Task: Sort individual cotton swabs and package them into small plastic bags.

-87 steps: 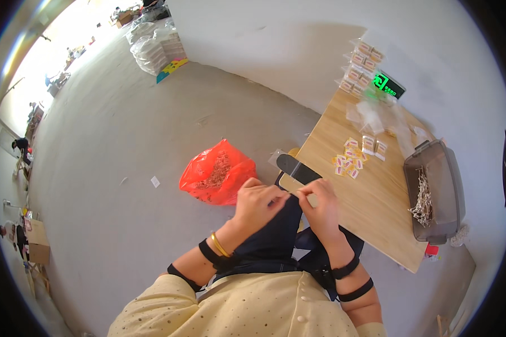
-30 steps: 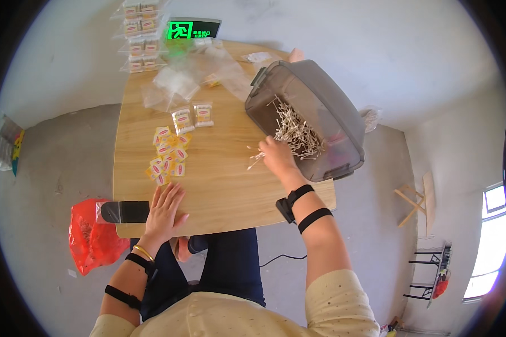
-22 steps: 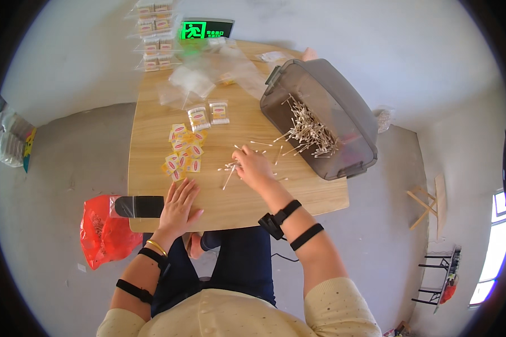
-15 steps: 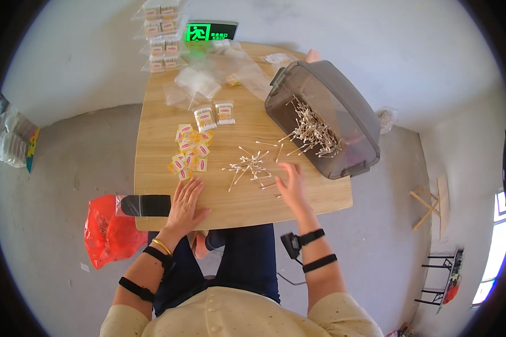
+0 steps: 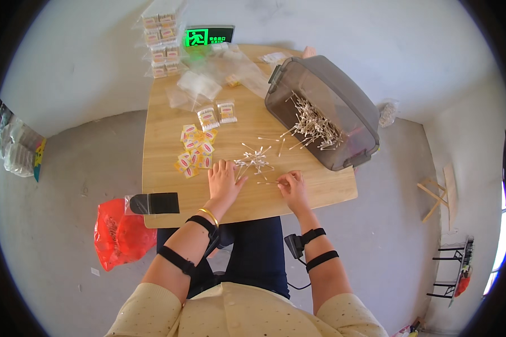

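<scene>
A loose pile of cotton swabs (image 5: 256, 159) lies mid-table, its sticks pointing every way. At its left edge my left hand (image 5: 223, 181) rests palm down, fingers stretched out and thumb apart, touching the nearest swabs. To the right of the pile my right hand (image 5: 294, 191) is closed in a pinch at the end of a single cotton swab (image 5: 268, 182), which points left along the tabletop. Yellow-and-white paper labels (image 5: 194, 151) are scattered beyond my left hand. Two filled swab packets (image 5: 208, 119) lie behind the labels.
A tipped grey plastic bin (image 5: 348, 95) spills swabs at the right. Clear bags (image 5: 199, 84) lie at the back, beside stacked swab packs (image 5: 164, 39) and a green exit sign (image 5: 208, 36). A black strip in clear wrap (image 5: 162, 203) overhangs the left edge above a red bag (image 5: 121, 236).
My left hand has moved right, from the table's front left to the swab pile. My right hand has lowered slightly and closed on a swab. The view has shifted a little.
</scene>
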